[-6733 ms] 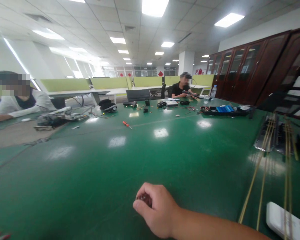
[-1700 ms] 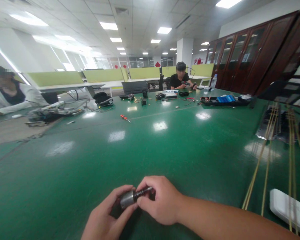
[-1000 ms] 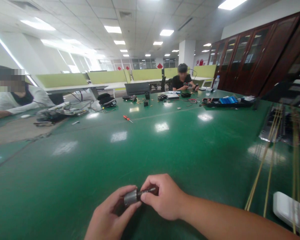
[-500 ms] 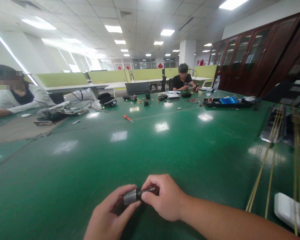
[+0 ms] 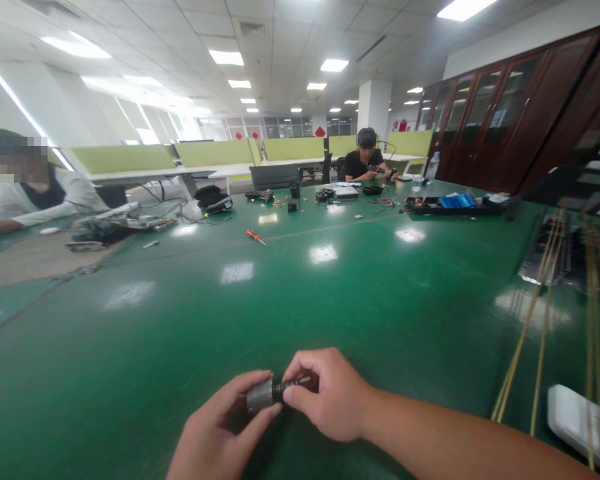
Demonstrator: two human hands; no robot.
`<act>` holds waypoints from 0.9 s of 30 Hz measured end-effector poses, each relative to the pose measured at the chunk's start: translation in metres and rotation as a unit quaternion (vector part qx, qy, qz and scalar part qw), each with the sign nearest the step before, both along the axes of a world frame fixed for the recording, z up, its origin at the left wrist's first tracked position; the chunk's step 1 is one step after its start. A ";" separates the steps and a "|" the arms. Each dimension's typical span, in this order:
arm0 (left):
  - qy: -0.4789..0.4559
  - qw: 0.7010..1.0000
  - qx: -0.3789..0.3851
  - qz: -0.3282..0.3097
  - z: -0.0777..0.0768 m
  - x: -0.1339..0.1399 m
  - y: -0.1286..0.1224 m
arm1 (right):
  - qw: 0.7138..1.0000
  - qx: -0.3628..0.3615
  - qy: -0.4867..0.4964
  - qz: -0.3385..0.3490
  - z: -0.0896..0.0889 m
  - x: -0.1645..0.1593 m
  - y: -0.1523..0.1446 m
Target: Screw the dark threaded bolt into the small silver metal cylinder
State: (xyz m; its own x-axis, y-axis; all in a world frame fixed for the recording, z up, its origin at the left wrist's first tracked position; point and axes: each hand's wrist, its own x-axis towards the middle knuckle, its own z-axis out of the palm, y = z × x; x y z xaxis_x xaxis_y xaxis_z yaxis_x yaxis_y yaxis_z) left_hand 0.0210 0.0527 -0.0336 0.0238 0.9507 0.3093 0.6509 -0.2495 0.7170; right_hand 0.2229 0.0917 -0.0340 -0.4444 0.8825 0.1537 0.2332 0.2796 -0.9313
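Presently, toward the near edge of the counter (image 5: 300, 313): left hand (image 5: 213, 427) curls around a metal cylinder (image 5: 260, 396); right hand (image 5: 333, 395) pinches the slim ridged shaft (image 5: 279, 390). Done: shaft in line with cylinder, apparently meeting its end. Not done: neither piece set down. Seating depth, cannot tell.

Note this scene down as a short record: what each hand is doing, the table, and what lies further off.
Left hand: holds a grey metal cylinder
Right hand: pinches the thin dark metal shaft at the cylinder's right end
Surface: glossy green table
Mid-table: orange-handled screwdriver
Near right: rounded white plastic object
Far side: long black tray; seated person in a black top
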 end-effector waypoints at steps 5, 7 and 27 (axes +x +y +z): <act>0.023 1.000 0.018 0.006 -0.001 -0.002 -0.001 | 1.000 0.006 -0.006 0.016 0.001 0.002 0.001; 0.026 0.999 0.023 0.006 -0.001 -0.003 -0.001 | 1.000 0.008 -0.007 0.016 0.002 0.002 0.002; 0.000 1.000 0.001 0.020 0.007 0.002 -0.001 | 1.000 0.008 0.003 -0.003 0.005 0.001 -0.001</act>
State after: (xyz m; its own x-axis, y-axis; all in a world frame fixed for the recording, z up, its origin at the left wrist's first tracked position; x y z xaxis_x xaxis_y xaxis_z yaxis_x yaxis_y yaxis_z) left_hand 0.0231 0.0518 -0.0269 -0.0144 0.9502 0.3113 0.6598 -0.2249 0.7170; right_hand 0.2240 0.0903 -0.0294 -0.4381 0.8827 0.1701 0.2300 0.2930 -0.9280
